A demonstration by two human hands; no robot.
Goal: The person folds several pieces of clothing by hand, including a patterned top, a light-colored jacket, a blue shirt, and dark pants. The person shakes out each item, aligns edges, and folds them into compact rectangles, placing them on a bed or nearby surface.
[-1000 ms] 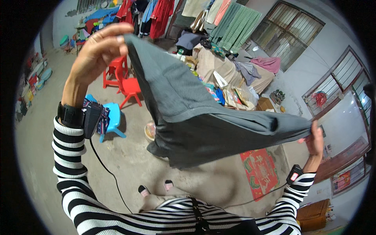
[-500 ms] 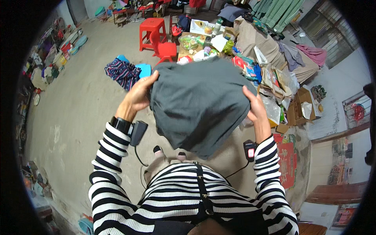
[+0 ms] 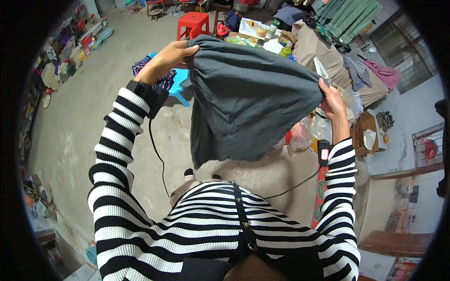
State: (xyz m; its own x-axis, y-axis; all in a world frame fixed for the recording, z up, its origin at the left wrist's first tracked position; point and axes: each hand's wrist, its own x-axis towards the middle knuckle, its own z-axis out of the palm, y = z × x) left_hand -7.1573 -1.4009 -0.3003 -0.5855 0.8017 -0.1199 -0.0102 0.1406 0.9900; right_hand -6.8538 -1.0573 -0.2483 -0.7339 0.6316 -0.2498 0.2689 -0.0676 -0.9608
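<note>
A dark grey piece of cloth (image 3: 248, 100), perhaps a garment, hangs spread in front of me above the floor. My left hand (image 3: 172, 57) grips its upper left corner, thumb on top. At the right corner, lower down, my right hand (image 3: 333, 104) pinches the edge. Between the hands the top edge runs fairly taut, and the lower part hangs loose in soft folds. Behind the left hand, a blue plastic stool (image 3: 180, 88) bears a dark striped cloth (image 3: 140, 66), partly hidden by my wrist.
A red plastic stool (image 3: 196, 19) stands farther back, beside a cluttered table with papers (image 3: 273, 46) and bottles. To the right are a beige-covered heap (image 3: 313, 47), clear plastic bags (image 3: 321, 129) and a cardboard box (image 3: 360, 129). Household items line the far left wall.
Both hands have moved up and farther apart, stretching the grey cloth wider. It was bunched and rounded before; now it hangs flatter from its two corners. More of the blue stool shows.
</note>
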